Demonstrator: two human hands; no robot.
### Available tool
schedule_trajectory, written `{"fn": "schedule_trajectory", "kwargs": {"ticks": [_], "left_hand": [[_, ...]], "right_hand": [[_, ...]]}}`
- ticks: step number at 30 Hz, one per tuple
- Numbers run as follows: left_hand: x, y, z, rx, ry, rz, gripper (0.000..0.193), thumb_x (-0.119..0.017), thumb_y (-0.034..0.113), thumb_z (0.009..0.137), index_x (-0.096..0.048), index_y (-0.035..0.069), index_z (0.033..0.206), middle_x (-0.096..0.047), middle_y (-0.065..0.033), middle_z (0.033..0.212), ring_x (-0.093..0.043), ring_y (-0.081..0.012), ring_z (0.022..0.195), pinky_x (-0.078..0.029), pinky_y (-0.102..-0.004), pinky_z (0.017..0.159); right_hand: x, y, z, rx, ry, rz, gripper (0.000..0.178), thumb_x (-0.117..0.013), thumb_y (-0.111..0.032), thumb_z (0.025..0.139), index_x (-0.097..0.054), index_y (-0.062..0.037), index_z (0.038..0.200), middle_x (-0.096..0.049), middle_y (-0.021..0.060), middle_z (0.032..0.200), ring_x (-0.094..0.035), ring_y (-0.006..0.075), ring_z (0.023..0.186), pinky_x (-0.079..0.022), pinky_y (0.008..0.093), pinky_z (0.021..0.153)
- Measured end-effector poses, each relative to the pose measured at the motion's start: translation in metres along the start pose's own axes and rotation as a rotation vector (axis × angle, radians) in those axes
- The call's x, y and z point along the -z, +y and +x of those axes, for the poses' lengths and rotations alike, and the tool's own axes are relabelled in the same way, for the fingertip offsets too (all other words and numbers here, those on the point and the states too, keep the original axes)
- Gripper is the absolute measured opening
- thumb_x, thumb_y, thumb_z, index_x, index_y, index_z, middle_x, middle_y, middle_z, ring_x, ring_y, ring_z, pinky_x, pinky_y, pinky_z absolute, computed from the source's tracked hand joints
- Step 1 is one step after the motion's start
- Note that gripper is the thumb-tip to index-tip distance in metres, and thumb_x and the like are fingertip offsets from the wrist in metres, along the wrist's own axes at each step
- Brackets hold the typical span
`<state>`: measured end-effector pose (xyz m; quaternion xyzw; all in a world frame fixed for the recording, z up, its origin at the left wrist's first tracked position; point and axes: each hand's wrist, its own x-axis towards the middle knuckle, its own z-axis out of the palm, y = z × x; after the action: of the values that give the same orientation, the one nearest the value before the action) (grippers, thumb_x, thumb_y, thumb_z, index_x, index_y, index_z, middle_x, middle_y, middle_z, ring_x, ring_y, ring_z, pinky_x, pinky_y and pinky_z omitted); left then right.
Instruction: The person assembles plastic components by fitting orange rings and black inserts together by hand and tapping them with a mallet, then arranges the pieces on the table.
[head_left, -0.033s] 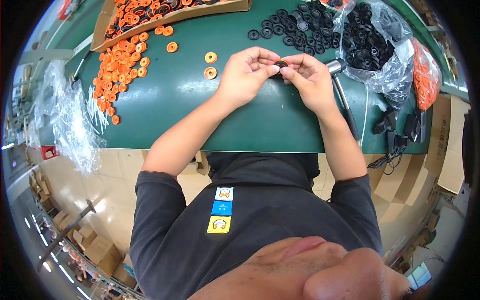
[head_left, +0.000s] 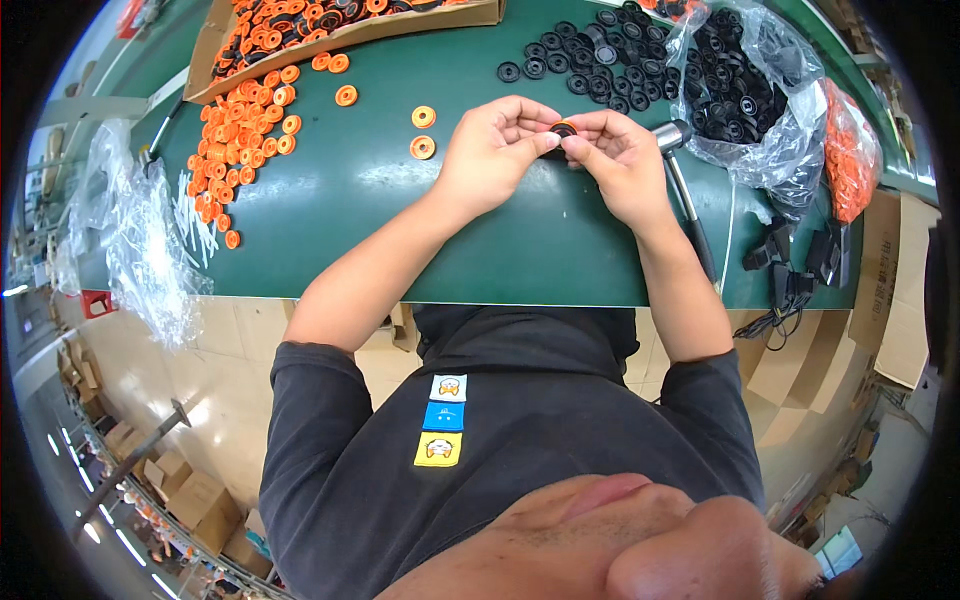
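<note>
"Where's the held disc [head_left: 564,129]?"
"Over the worktop [head_left: 500,250], pinched by the left hand [head_left: 487,155] and right hand [head_left: 622,165]."
"Why both hands?"
"Probably to steady its small rim from two sides."

A hammer [head_left: 672,134], green workbench [head_left: 340,225] and cardboard boxes [head_left: 203,502] mark a workshop

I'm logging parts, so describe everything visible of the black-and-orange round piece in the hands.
The round piece looks plastic: dark, with an orange rim along its upper edge. The left hand and right hand pinch it from both sides above the green table, partly hiding it; finer parts and exact tilt are unclear.
</note>
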<state>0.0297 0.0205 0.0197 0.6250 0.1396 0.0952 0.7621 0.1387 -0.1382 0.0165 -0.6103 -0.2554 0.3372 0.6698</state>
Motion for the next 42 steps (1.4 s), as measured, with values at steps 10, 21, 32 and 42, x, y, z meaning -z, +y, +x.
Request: {"fn": "schedule_trajectory", "kwargs": {"ticks": [10,21,32,42], "left_hand": [[0.004,-0.001,0.005,0.046,-0.106,0.202,0.017,-0.068,0.006,0.092,-0.066,-0.002,0.107,-0.070,-0.0086,0.101,-0.069,-0.0141,0.091,-0.055,-0.0279,0.083],[0.001,-0.010,-0.004,-0.408,-0.030,0.925,0.018,-0.067,0.016,0.089,-0.067,0.004,0.102,-0.062,-0.0136,0.097,-0.063,-0.0347,0.091,-0.051,-0.0438,0.080],[0.005,-0.015,-0.001,-0.434,-0.005,0.859,0.017,-0.057,0.007,0.092,-0.065,0.001,0.105,-0.063,-0.0166,0.098,-0.064,-0.0375,0.093,-0.052,-0.0455,0.081],[0.005,-0.013,-0.001,-0.428,0.063,0.787,0.026,-0.053,0.004,0.092,-0.059,0.000,0.117,-0.064,-0.0192,0.101,-0.063,-0.0397,0.096,-0.051,-0.0468,0.082]], "right_hand": [[0.015,-0.025,-0.007,0.379,0.222,-0.558,0.030,-0.079,-0.011,0.084,-0.069,-0.0006,0.110,-0.067,0.0094,0.100,-0.067,0.0140,0.084,-0.055,0.0258,0.077],[0.075,-0.033,-0.113,-0.341,0.121,-0.910,0.034,-0.066,-0.007,0.086,-0.056,-0.0026,0.118,-0.057,0.0051,0.082,-0.057,0.0170,0.069,-0.046,0.0324,0.061],[0.004,-0.049,-0.122,-0.287,0.024,-0.408,0.053,-0.056,-0.008,0.099,-0.037,-0.0009,0.148,-0.055,0.0035,0.077,-0.055,0.0105,0.060,-0.045,0.0247,0.055],[-0.009,-0.061,-0.091,-0.101,-0.095,-1.104,0.055,-0.061,-0.006,0.092,-0.044,0.0004,0.144,-0.067,0.0288,0.099,-0.066,0.0468,0.090,-0.052,0.0433,0.079]]}}
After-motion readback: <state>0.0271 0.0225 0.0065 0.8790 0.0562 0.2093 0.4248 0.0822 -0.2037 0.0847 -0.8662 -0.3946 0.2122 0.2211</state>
